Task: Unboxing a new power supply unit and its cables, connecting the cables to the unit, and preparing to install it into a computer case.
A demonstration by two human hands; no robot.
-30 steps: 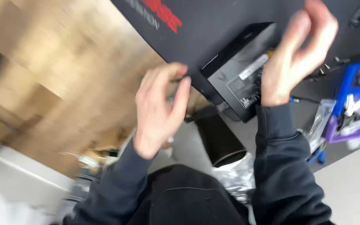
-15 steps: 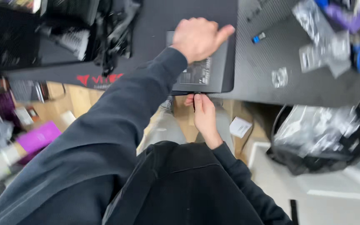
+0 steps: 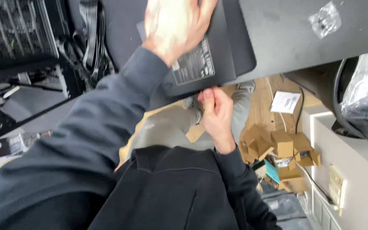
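Observation:
A dark grey flat device (image 3: 231, 55) with a pale label (image 3: 192, 66) lies on the black desk mat (image 3: 299, 42), its near corner hanging over the desk's edge. My left hand (image 3: 175, 25) lies flat on top of it, blurred, with the arm stretched out from the lower left. My right hand (image 3: 216, 115) reaches up from below and pinches the device's near edge, thumb up against it. My dark sleeves and jacket fill the lower part of the view.
A small clear bag of parts (image 3: 324, 19) lies on the mat. A black mesh computer case (image 3: 22, 34) and cables (image 3: 92, 38) stand at left. On the floor are small cardboard boxes (image 3: 277, 145), a white paper slip (image 3: 285, 102) and a plastic-lined black bin (image 3: 363, 102).
A second ago both hands were raised in the air beside the device. Now the left lies on top of it and the right grips its near edge. The view has swung and closed in.

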